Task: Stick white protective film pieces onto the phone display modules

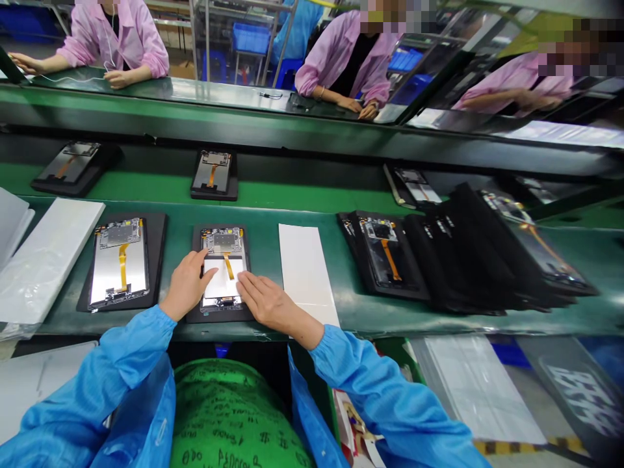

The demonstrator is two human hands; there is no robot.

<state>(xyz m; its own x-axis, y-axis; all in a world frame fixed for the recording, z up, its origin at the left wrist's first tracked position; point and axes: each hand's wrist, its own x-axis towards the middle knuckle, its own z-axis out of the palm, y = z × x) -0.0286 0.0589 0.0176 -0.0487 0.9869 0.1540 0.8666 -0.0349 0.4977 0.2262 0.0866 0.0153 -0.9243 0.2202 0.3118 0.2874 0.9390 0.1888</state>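
Note:
An opened tablet (223, 238) lies on a black foam pad (195, 313) in front of me, circuit board at the far end. On its lower part rests a white rectangular piece (214, 265) with a dark strip along its top edge. An orange ribbon cable (229, 266) runs down over that piece. My left hand (188, 281) touches the tablet's left side, thumb and forefinger apart, the thumb over the white piece. My right hand (267, 300) lies with straight fingers along the right edge of the white piece. Neither hand visibly grips anything.
A second opened tablet (119, 260) lies on its pad to the left, beside white sheets (49, 260). A white sheet (307, 266) lies right of my hand, then overlapping black pads (453, 260) with tablets. More tablets (212, 172) sit on the green belt (292, 182). Co-workers (341, 58) sit opposite.

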